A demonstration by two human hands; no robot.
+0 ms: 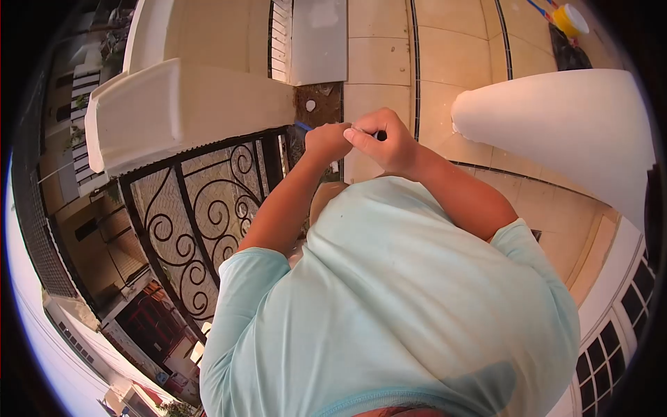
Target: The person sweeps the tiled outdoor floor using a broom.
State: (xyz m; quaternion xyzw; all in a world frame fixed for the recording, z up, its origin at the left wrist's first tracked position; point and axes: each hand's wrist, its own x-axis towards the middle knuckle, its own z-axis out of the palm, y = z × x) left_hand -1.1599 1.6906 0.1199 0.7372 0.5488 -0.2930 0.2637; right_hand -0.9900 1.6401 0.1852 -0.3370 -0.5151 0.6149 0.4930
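My left hand [326,143] is closed in a fist, its knuckles close to my right hand. A short blue strip [303,126] shows just beyond its outer side; whether the hand grips it cannot be told. My right hand [389,142] is closed too, thumb and fingers curled together around a small dark gap. The two hands meet in front of my body, above the light teal shirt [403,278]. Whatever lies between the fingers is hidden or too small to name.
A black scrolled iron gate [201,215] stands at left beside a cream wall [229,108]. Past the hands lies a tiled floor [379,62] with dark lines. A white rounded pillar [556,121] is at right. A yellow container [570,21] sits far right.
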